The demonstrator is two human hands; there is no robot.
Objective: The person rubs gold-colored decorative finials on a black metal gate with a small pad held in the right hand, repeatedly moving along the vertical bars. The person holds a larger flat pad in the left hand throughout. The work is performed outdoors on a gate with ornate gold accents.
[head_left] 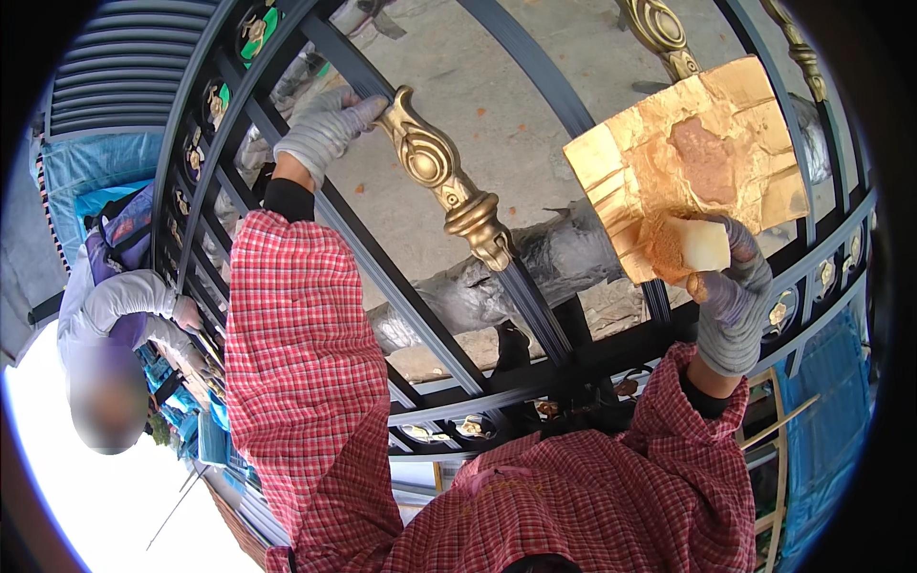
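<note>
My left hand [330,131], in a grey-white knitted glove, is closed around a black metal fence bar [349,59]. Its fingertips reach the upper end of a gold scroll-shaped ornament [430,164] on the neighbouring bar. At the right, my right hand [737,304], gloved with gold-stained fingertips, is closed at the lower edge of a square, gold-coated board [630,158]. A pale block like a sponge [705,245] lies between its thumb and fingers against the board. Orange-gold powder and a reddish-brown bare patch mark the board's surface. Fingers behind the board are hidden.
More gold ornaments [661,33] sit on bars farther along the curved fence. Beneath runs a grey wrapped pipe-like shape [564,250] over concrete ground [535,143]. Another person [119,310] in grey sleeves works at the fence on the left. Blue sheeting [826,420] hangs at the right.
</note>
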